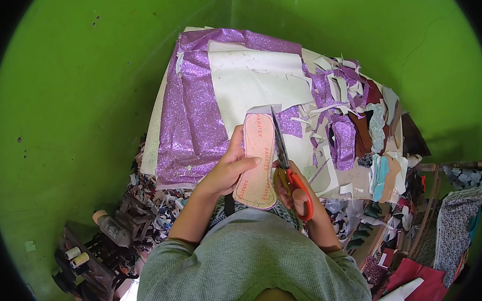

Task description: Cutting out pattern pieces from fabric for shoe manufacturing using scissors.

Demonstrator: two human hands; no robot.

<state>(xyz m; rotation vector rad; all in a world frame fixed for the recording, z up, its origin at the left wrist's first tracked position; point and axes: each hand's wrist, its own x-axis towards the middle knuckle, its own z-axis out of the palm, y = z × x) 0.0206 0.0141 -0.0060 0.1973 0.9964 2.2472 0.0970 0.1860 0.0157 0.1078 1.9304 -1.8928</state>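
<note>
My left hand (235, 163) is closed on a pale pink insole (261, 144) with red print, its thumb lying across the front. A strip of whitish backing and purple glitter material sticks out past the insole's far end. In my right hand (293, 194) is a pair of scissors (299, 186) with orange and yellowish handles. Its dark blades point away from me along the insole's right edge, close to the strip at the top. Beneath both hands lies purple glitter fabric (195, 114), with a white sheet (259, 76) over part of it.
Offcuts of purple, white, brown and teal material (381, 176) cover the table's right side. Scraps heap on the floor at both sides. A clear bottle (113, 228) and thread spools (79, 259) are at lower left. Folded fabric (460, 226) hangs at lower right; green walls stand behind.
</note>
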